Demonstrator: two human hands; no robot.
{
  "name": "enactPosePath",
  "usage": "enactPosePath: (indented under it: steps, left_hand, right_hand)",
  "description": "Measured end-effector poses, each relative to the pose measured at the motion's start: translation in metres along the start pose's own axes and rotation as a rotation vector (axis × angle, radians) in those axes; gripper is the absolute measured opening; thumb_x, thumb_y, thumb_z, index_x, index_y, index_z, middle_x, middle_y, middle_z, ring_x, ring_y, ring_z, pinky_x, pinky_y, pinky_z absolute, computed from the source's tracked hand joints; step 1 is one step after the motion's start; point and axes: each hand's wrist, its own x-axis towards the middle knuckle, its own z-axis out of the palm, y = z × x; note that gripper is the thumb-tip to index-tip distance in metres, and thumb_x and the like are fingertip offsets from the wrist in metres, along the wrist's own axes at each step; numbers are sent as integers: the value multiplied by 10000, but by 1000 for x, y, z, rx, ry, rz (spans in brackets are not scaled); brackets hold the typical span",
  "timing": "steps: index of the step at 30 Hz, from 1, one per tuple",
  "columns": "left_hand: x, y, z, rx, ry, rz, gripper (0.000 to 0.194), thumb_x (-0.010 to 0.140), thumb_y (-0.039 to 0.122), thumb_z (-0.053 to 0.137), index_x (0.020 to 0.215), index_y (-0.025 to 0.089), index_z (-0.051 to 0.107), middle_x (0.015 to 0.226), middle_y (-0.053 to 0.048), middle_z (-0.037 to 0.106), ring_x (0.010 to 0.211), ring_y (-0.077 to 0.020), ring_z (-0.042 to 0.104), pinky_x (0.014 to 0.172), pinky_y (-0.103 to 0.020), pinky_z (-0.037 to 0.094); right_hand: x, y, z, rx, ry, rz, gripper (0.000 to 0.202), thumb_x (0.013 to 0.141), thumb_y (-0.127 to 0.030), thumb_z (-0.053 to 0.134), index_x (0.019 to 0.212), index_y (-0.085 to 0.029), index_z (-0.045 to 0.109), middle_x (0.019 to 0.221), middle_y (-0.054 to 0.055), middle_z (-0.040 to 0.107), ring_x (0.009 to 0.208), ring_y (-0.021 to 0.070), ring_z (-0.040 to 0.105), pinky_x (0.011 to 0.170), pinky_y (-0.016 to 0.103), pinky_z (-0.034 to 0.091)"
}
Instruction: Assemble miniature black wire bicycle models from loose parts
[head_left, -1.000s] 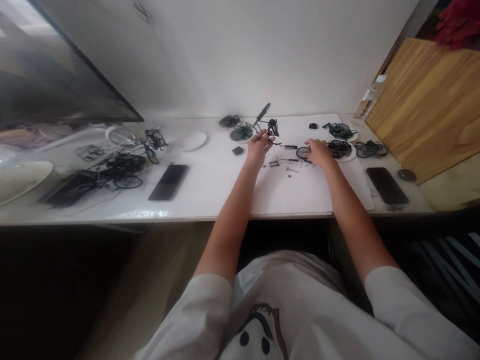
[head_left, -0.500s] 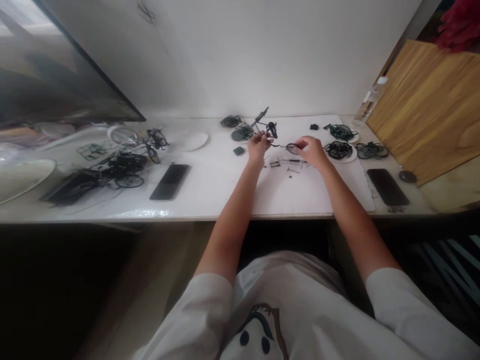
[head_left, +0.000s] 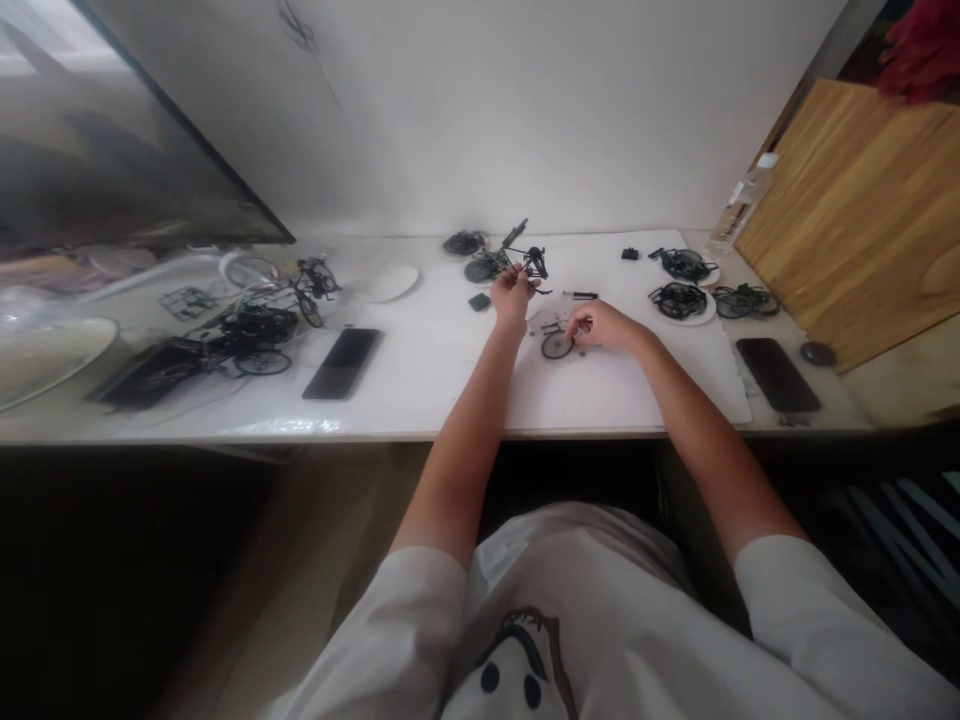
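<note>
My left hand (head_left: 511, 298) is closed around part of a black miniature bicycle frame (head_left: 535, 262), held up over the white board. The frame tilts, with a long thin part sticking up at its upper left. Lower and to the right, my right hand (head_left: 606, 326) pinches the right edge of a small spoked wheel (head_left: 556, 346). That wheel is at or just above the board; the exact gap cannot be told. Small loose metal parts (head_left: 580, 295) lie behind my right fingers, partly covered by the hand.
Plates with dark bicycle parts (head_left: 681, 264) stand at the right, near a phone (head_left: 778, 374) and a bottle (head_left: 742, 203). A green block (head_left: 480, 301) lies left of my left hand. Further left are another phone (head_left: 342, 364), a white plate (head_left: 391, 283) and miniature bicycles (head_left: 255, 330).
My right hand has moved toward me and to the left, bringing the wheel from beside the frame down near the board. My left hand and the frame have shifted slightly left.
</note>
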Motion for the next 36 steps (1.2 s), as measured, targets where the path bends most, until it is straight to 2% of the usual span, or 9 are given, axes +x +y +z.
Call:
enactPosePath:
  steps: [2,5,10,13,21,25,29,33,36]
  left_hand:
    - [0,0,0,-7,1,-3,104,1045,128,638,1105,179,705,1086,-86,793,912,-124,773,871,-233,576]
    - [0,-1,0,-10,-10,-6,120,1038,126,645,1121,179,713,1093,-94,794,914,-131,774,884,-251,580]
    - [-1,-1,0,8,-37,10,129,1055,124,607,1112,175,711,1126,-96,794,851,-113,760,871,-261,576]
    - [-1,-1,0,18,-39,7,126,1057,129,608,1119,180,704,1132,-89,796,865,-108,760,881,-253,575]
    - [-5,1,2,43,-37,5,144,1053,126,611,1133,182,718,1094,-88,798,942,-135,785,941,-288,589]
    - [-8,4,3,47,-30,-15,139,1044,121,627,1126,185,718,1111,-92,800,960,-134,782,938,-273,587]
    - [-7,3,2,51,-24,-22,117,1046,127,623,1112,181,704,1132,-90,800,906,-110,769,905,-244,584]
    - [-6,2,2,40,-25,-7,139,1047,115,604,1116,175,709,1108,-86,797,823,-98,756,899,-266,592]
    - [-7,2,2,44,-28,-12,143,1042,124,617,1126,183,718,1084,-84,800,874,-111,771,920,-265,597]
  right_hand:
    - [-1,1,-4,-20,-48,50,274,705,-321,869,947,-193,884,820,39,706,748,180,534,702,308,421]
    - [-6,0,-15,-40,-16,82,348,721,-363,881,1026,-197,891,897,59,760,780,186,554,726,306,435]
    - [-16,-2,-31,-83,-174,242,474,613,-531,980,941,-198,907,768,31,727,747,187,574,703,305,395]
    - [-17,-5,-30,-72,-209,292,505,584,-550,993,952,-211,919,776,22,750,733,181,578,704,306,382]
    - [-15,-10,-18,-34,-175,257,375,636,-505,967,879,-226,909,788,26,776,699,179,581,677,316,400]
    - [-17,-16,-16,-75,-150,249,305,680,-436,923,882,-208,900,695,-4,682,644,148,516,638,302,361]
    - [-19,-22,-12,-97,-107,224,199,719,-352,870,851,-203,877,693,-18,626,627,132,485,625,295,357]
    - [-17,-19,-10,-80,-106,226,184,735,-334,856,856,-196,868,725,-2,667,656,145,528,644,294,386]
    - [-13,-16,-9,-54,-64,137,198,747,-363,880,858,-201,860,832,36,749,739,171,590,700,303,437]
